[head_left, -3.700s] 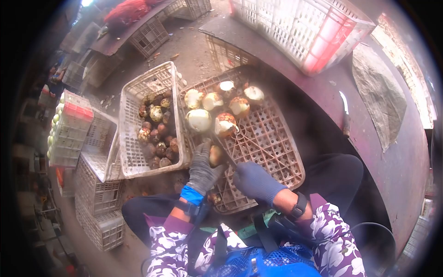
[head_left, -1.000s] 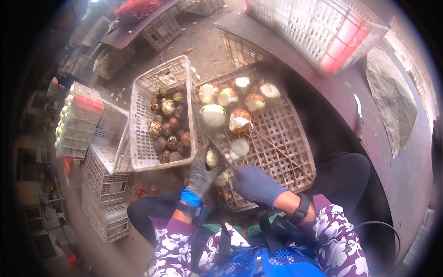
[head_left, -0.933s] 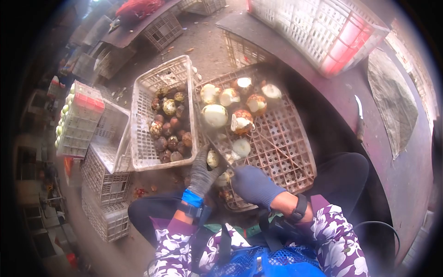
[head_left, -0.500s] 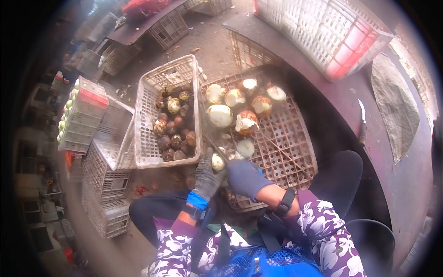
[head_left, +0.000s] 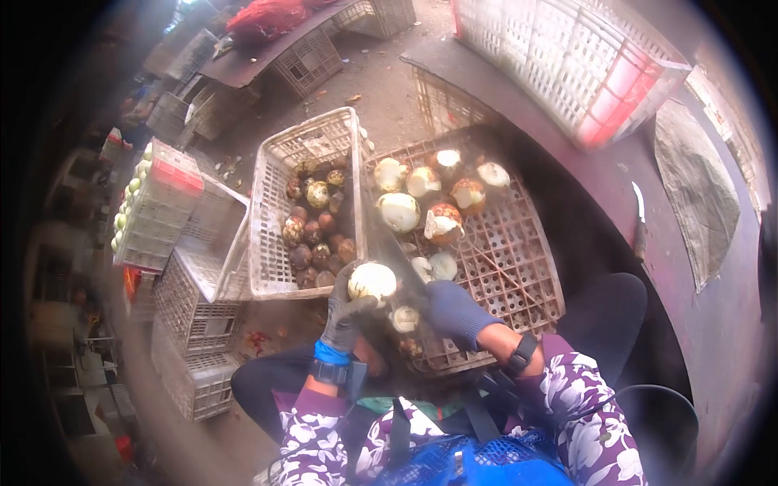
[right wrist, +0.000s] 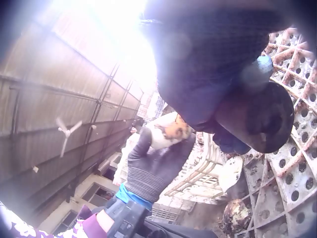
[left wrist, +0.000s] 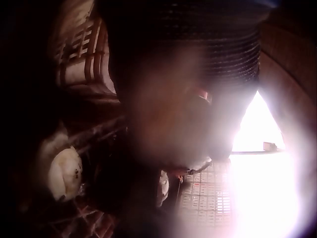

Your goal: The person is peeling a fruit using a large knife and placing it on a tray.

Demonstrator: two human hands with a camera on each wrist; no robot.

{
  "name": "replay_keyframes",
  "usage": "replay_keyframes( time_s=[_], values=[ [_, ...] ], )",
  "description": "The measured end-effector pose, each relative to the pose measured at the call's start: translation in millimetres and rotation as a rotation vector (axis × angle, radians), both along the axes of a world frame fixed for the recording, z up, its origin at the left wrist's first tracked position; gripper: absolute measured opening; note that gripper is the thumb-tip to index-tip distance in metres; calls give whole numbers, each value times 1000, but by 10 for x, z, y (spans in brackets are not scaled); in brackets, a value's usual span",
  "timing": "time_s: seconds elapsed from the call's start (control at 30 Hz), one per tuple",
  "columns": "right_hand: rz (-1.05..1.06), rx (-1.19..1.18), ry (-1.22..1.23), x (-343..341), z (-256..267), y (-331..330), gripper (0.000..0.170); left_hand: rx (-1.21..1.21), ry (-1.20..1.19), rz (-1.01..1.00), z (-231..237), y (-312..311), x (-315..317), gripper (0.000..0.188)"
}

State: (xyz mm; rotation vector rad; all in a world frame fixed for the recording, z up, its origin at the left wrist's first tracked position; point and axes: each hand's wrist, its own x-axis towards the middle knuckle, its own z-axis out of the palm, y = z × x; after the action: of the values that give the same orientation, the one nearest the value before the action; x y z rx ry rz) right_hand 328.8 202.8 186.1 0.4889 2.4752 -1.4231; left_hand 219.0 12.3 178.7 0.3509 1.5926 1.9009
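Note:
In the head view my gloved left hand (head_left: pixel 344 312) holds up a round, mostly peeled pale vegetable (head_left: pixel 372 281) beside the basket's near corner. The right wrist view shows an orange-brown patch on this vegetable (right wrist: pixel 170 131), with the left fingers curled round it. My right hand (head_left: pixel 459 312), in a blue-grey glove, grips a knife (head_left: pixel 409 255) whose dark blade points up and left, apart from the vegetable. Several pale trimmed vegetables (head_left: pixel 399 211) sit on an upturned crate (head_left: pixel 506 279) in front of me. Glare and shadow obscure most of the left wrist view.
Left of the crate stands a white plastic basket (head_left: pixel 267 219) of brown, unpeeled vegetables. Cut pieces (head_left: pixel 442 266) lie near my right hand. On the table (head_left: pixel 596 182) at right are another knife (head_left: pixel 640 223), a grey cloth (head_left: pixel 697 194) and a large crate (head_left: pixel 567 73). Stacked crates (head_left: pixel 198 312) stand at left.
Earlier the knife was against the vegetable low over the crate's edge. Now the left hand has raised and turned it, showing a broad white face, and the right hand has drawn away rightward.

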Motion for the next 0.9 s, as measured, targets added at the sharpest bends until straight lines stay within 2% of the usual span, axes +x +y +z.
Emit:
replay_keyframes(
  time_s=[0.07, 0.13, 0.23, 0.33, 0.4, 0.47, 0.57, 0.77, 0.87, 0.9],
  values=[
    [-38, -53, 31, 46, -48, -13, 33, 153, -101, 51, 97, -107, -90, 69],
    [-169, -377, 24, 93, -55, -60, 27, 301, -178, 85, 85, -151, -174, 69],
    [-293, -850, 54, 190, 374, -23, 15, 423, -265, 66, 149, -147, -240, 71],
    [-158, -798, 226, 277, 621, 27, 16, 455, -273, 12, 194, -96, -234, 71],
    [-57, -658, 202, 306, 628, -16, 21, 461, -251, -49, 197, -31, -199, 70],
    [-67, -674, 191, 337, 678, 2, 21, 455, -299, -11, 267, 31, -98, 67],
    [-128, -896, 143, 332, 690, 72, 27, 509, -377, 61, 295, 202, 20, 63],
    [-168, -917, 111, 372, 751, 146, 28, 524, -349, 86, 336, 312, 26, 60],
    [-190, -782, 450, 425, 746, 144, 29, 504, -295, 66, 461, 277, -37, 61],
    [-182, -799, 437, 431, 731, 142, 27, 495, -283, 47, 485, 268, -53, 61]
  ],
)
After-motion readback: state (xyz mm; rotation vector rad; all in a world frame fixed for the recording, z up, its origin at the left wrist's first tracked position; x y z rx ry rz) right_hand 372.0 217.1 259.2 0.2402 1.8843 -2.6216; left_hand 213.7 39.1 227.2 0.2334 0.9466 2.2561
